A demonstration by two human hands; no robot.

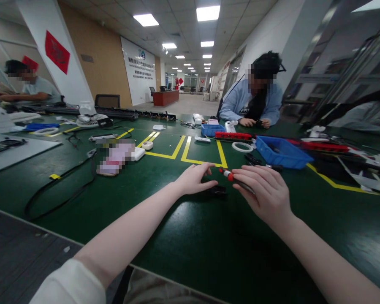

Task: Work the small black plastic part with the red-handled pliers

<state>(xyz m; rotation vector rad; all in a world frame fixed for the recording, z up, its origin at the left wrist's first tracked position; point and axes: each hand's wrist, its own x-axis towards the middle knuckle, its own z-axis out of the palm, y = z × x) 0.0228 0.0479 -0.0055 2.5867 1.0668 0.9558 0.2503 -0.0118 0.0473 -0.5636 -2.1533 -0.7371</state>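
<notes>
My right hand (267,194) is closed around a slim dark tool with a red and white end (228,174), whose exact kind I cannot make out. The red end points left toward my left hand (196,178). That hand has its fingers and thumb apart, with nothing seen between them. A small black object (218,191) lies on the green table just beyond the left thumb, between the two hands; its kind is unclear. Whether the left hand touches it cannot be seen.
A blue bin (283,153) and dark tools (252,160) lie beyond my right hand. To the left are a phone (117,158), a white case (138,153), a tape roll (147,145) and a black cable (38,198). A person (253,97) sits across the green table (190,245).
</notes>
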